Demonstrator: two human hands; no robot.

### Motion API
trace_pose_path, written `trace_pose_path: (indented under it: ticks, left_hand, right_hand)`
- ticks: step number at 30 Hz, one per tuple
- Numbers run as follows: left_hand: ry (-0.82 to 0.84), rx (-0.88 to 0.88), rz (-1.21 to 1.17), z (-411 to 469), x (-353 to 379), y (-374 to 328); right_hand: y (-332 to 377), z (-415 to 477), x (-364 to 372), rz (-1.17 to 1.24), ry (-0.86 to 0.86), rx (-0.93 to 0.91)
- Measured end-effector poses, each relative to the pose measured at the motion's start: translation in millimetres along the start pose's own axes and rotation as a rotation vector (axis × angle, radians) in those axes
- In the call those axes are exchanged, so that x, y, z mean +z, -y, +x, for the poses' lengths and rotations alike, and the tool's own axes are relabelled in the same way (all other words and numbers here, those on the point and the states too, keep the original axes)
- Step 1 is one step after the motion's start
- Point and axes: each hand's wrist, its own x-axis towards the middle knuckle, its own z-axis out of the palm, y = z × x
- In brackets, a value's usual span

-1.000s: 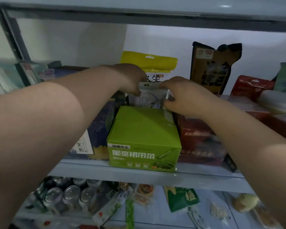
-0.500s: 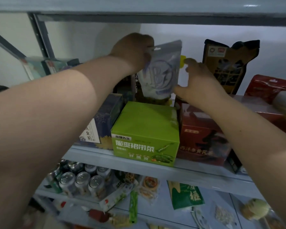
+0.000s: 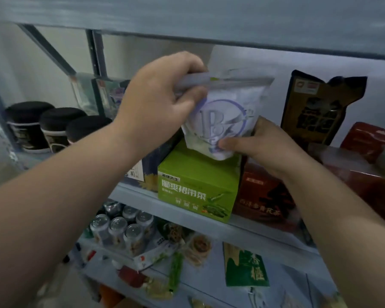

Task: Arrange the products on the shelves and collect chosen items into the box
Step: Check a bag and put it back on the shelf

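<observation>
Pinching a soft, light pouch (image 3: 222,116) over the green box (image 3: 198,185): left hand (image 3: 162,103) grips its stiff top seal, right hand (image 3: 262,145) its bottom corner.

One head-worn, wide-angle view looks forward and a little down into a shelf unit from close by. The upper shelf (image 3: 187,16) spans the top of the frame, seen from below. The middle shelf (image 3: 138,195) crosses at mid height, sloping down to the right. The lower shelf (image 3: 209,278) is seen from above. Both forearms reach in from the bottom corners. The left grip (image 3: 165,103), right grip (image 3: 260,147) and the pouch (image 3: 227,112) they hold sit near the centre.
</observation>
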Motion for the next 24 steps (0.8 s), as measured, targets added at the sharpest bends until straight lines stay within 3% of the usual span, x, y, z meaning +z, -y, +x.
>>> trace_pose_path:
  ticks: [3, 6, 8, 11, 16, 18, 22, 24]
  left_hand:
    - [-0.086, -0.479, -0.547, -38.6, -19.6, -19.1]
    - [0.115, -0.773, -0.667, -91.0, -30.5, -29.9]
    - [0.221, -0.819, -0.630, -124.4, -38.7, -33.8]
    - [0.181, -0.906, -0.568, -164.7, -58.2, -27.3]
    - [0.031, -0.986, -0.677, -222.4, -95.5, -14.6]
    - [0.121, -0.984, -0.730, -239.3, -109.9, -12.1]
    - [0.072, -1.172, -1.292, -272.4, -132.9, 2.9]
    - [0.153, -1.148, -1.456, -281.5, -149.6, 9.5]
  right_hand:
    - [2.9, -22.5, 17.7, 0.067, 0.055, -0.047]
    - [9.1, -48.6, 50.0, 0.164, 0.106, -0.050]
    - [10.9, -66.9, 76.8, 0.097, 0.102, -0.039]
    - [11.8, -89.6, 123.6, 0.033, 0.057, 0.043]
    - [0.4, -116.0, 214.4, 0.029, -0.168, 0.087]
    - [-0.7, -127.2, 253.1, 0.060, -0.191, 0.088]
    - [0.4, -148.5, 305.3, 0.085, -0.139, 0.084]
    - [-3.4, -156.2, 319.6, 0.040, -0.193, 0.136]
